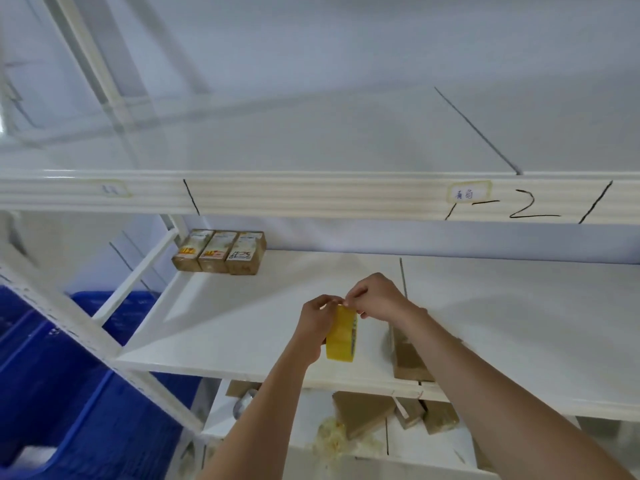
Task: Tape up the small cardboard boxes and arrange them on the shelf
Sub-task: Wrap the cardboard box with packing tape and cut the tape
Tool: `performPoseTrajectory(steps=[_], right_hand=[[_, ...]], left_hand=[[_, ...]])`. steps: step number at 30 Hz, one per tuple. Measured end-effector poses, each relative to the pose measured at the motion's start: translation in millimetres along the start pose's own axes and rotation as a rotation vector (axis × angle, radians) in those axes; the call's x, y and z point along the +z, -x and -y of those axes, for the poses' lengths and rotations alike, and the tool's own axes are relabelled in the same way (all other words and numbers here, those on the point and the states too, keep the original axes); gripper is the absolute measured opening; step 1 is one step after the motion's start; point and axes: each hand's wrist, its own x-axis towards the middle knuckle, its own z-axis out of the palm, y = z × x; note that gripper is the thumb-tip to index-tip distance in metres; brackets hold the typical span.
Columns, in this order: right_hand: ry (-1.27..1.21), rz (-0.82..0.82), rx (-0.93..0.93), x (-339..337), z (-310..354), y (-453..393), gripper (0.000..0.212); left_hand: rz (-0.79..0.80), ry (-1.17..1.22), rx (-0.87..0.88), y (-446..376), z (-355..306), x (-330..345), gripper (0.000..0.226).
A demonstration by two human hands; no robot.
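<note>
While left hand (313, 323) grips the yellow tape roll (341, 337) over the middle shelf (242, 327), right hand (375, 299) pinches its end; likely next: pull a strip for the untaped box (410, 362) beside.

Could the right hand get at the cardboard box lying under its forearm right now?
Probably not straight away. The right hand is pinching the tape end on the yellow tape roll that the left hand grips. The cardboard box lies unobstructed, so once the hand lets go it looks reachable.

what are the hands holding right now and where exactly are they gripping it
The left hand grips the yellow tape roll around its rim. The right hand pinches at the top edge of the roll, apparently at the tape's loose end.
</note>
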Motion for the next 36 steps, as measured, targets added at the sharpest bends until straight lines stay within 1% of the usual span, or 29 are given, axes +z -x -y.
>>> performPoseTrajectory(steps=[2, 6, 9, 12, 14, 20, 24, 29, 36], right_hand=[[0.017, -0.02, 0.035, 12.8, 12.8, -1.0, 0.02], [0.104, -0.021, 0.013, 35.9, 37.0, -3.1, 0.007], [0.2, -0.002, -0.011, 54.8, 53.4, -3.3, 0.009], [0.249, -0.001, -0.001, 74.9, 63.6, -4.3, 0.012], [0.29, 0.026, -0.003, 89.6, 67.3, -3.1, 0.013], [0.424, 0.086, -0.008, 130.5, 74.9, 4.0, 0.02], [0.45, 0.154, 0.005, 143.3, 80.8, 9.1, 0.023], [0.484, 0.174, 0.003, 154.8, 84.5, 16.6, 0.025], [0.503, 0.181, -0.015, 163.6, 83.2, 24.9, 0.023]], left_hand=[[-0.008, -0.019, 0.0, 1.5, 1.2, -15.8, 0.025], [0.003, -0.062, -0.004, 4.6, 4.0, -48.6, 0.024], [0.033, -0.059, -0.015, 7.3, 7.9, -72.4, 0.018], [0.069, -0.079, -0.014, 10.0, 18.1, -94.8, 0.009], [0.093, -0.068, -0.024, 11.9, 27.9, -107.9, 0.008], [0.11, -0.095, -0.065, 14.8, 48.3, -135.7, 0.018], [0.119, -0.165, -0.064, 16.9, 52.5, -153.3, 0.018], [0.142, -0.154, -0.091, 17.5, 59.5, -163.1, 0.017], [0.084, -0.181, -0.15, 15.7, 75.2, -160.8, 0.023]])
